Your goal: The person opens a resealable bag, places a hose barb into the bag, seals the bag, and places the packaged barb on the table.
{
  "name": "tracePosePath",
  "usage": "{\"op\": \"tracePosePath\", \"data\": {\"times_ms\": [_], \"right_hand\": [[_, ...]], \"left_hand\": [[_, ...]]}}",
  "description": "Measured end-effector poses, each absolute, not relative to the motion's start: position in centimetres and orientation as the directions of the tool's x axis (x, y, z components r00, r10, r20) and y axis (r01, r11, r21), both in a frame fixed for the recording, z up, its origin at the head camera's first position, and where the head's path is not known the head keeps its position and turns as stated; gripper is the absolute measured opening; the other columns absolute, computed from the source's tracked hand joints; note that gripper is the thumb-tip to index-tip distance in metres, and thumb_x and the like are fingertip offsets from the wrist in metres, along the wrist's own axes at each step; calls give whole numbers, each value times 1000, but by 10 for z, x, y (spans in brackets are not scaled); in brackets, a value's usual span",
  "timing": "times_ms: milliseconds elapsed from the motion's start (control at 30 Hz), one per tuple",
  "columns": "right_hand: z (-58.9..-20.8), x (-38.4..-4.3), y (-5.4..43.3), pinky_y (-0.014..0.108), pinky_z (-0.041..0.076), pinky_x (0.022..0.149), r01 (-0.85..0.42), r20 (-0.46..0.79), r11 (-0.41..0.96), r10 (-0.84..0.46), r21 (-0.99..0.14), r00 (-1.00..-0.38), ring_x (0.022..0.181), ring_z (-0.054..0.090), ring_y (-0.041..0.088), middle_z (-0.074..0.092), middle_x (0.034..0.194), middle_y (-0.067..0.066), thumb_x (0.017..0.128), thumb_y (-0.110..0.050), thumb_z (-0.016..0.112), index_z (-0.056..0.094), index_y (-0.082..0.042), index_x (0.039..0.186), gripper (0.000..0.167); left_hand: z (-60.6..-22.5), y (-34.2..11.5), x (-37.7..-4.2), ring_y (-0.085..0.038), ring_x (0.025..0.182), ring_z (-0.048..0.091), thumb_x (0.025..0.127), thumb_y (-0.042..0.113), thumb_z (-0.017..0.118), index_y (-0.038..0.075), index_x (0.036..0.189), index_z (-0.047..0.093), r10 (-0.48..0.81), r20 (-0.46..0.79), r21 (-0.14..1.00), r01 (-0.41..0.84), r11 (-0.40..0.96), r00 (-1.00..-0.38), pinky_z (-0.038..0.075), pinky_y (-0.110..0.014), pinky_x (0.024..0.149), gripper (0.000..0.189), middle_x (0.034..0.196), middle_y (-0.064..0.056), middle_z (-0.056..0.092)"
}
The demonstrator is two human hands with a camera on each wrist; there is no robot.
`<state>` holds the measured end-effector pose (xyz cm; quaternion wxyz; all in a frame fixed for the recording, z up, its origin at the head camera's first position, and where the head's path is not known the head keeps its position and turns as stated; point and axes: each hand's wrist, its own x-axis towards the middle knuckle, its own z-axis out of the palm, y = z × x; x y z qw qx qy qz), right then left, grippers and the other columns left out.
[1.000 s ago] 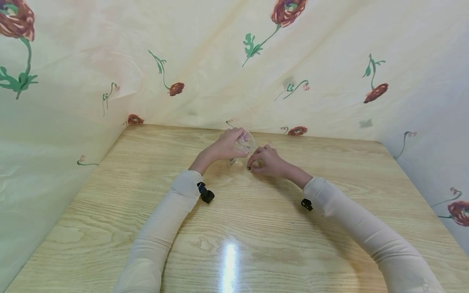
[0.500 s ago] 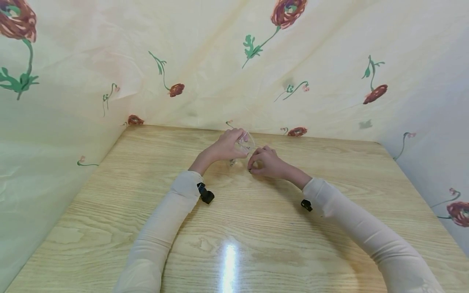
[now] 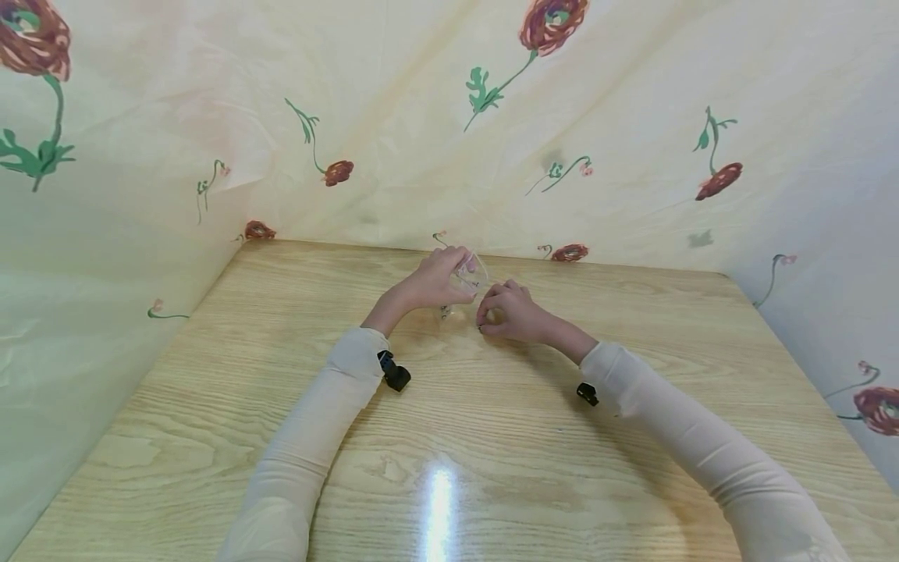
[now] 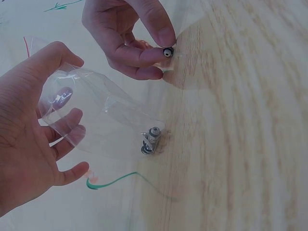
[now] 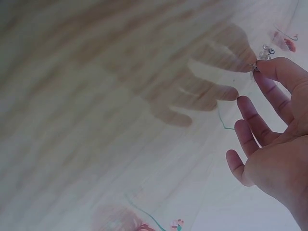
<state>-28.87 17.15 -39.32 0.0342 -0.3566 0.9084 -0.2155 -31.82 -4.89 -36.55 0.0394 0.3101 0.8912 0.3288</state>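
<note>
My left hand (image 3: 437, 279) holds a clear plastic bag (image 4: 108, 108) near its upper end, some fingers showing through the film. At the bag's lower end, by the tabletop, sit a few small metal fittings (image 4: 151, 140) with dark rings. To the right of the bag, my right hand (image 3: 518, 312) pinches a small metal fitting (image 4: 168, 52) with a dark ring between thumb and forefinger, close to the tabletop. In the right wrist view that fitting (image 5: 254, 68) shows at the fingertips, and its exact shape is too small to tell.
The wood-grain table (image 3: 492, 468) stretches under both arms. Behind it hangs a pale flower-printed sheet (image 3: 421, 117), just past the hands, with more of it at the left side. Black wrist cameras (image 3: 396, 375) sit under the sleeves.
My right fingertips have closed in slightly over the small fitting, which shows less in the head view now. The left hand and the bag stay where they were.
</note>
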Motion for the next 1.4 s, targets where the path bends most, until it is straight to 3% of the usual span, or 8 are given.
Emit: {"op": "tracePosePath", "data": {"times_ms": [733,1400], "right_hand": [[-392,-288,173,62,33,95,-597,62,682,-636,-422,-769,106,46,33,66,116,14,84,-11,76,72,-15,83,6],[-389,-290,178,54,31,89,-584,103,684,-607,-438,-788,103,45,32,68,112,14,83,-14,76,74,-9,85,6]], "left_hand": [[-368,-49,-318,-28,112,45,88,26,72,14,118,54,583,140,613,533,584,-800,33,-48,99,37,119,-6,57],[-370,-48,-320,-28,113,45,86,26,73,16,115,54,584,142,612,534,583,-799,33,-51,101,37,117,-5,58]]}}
